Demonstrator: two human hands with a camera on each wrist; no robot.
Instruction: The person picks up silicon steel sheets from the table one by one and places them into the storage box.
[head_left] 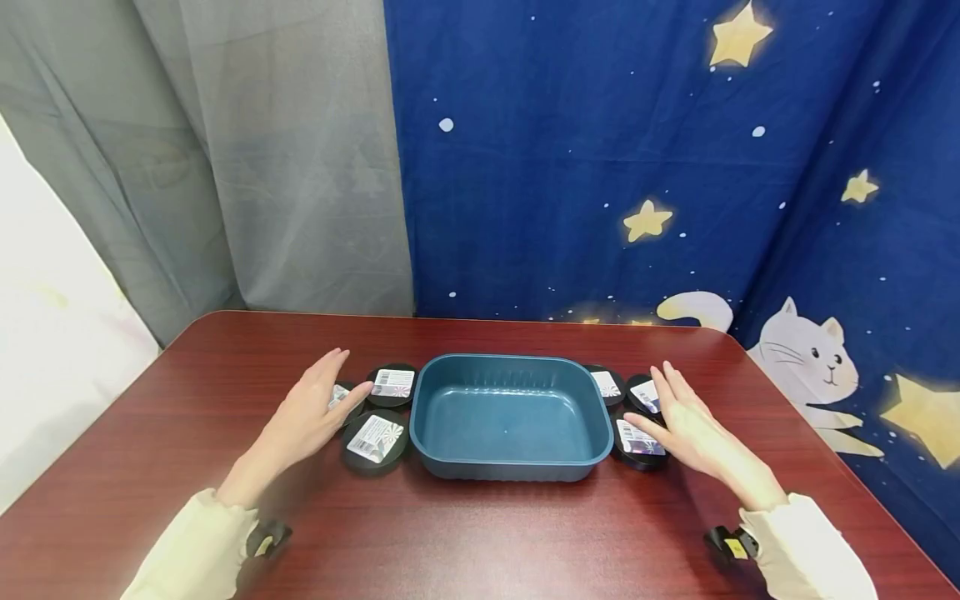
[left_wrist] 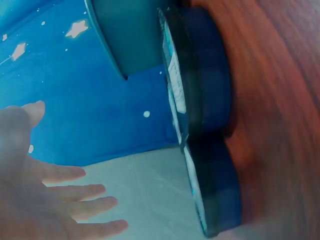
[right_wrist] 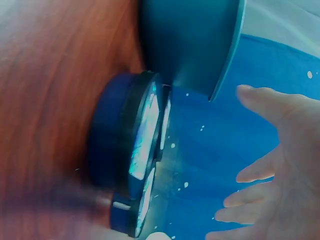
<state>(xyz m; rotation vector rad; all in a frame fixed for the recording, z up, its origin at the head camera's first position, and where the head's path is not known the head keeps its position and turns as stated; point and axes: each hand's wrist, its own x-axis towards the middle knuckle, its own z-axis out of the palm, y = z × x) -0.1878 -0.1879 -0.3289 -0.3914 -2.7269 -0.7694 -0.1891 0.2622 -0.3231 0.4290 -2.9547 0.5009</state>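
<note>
A teal rectangular basin (head_left: pixel 510 463) stands mid-table with its bare floor showing. On its left side sit three round black tubs with printed labels, the nearest tub (head_left: pixel 375 442) in front and another tub (head_left: pixel 392 384) behind it. Three similar tubs flank the right side, among them the front tub (head_left: pixel 639 442). My left hand (head_left: pixel 307 410) hovers with straight fingers over the left tubs, partly covering one. Over the right tubs, my right hand (head_left: pixel 690 423) is held with fingers extended and thumb apart. Both palms (left_wrist: pixel 35 205) (right_wrist: pixel 300 165) hold nothing in the wrist views.
The red-brown wooden table (head_left: pixel 480 542) ends at a back edge below a grey curtain (head_left: pixel 300 167) and a blue starry curtain (head_left: pixel 540 167). A white surface (head_left: pixel 52 333) lies past the left edge. Dark wrist cameras are strapped at both cream sleeves (head_left: pixel 195 550).
</note>
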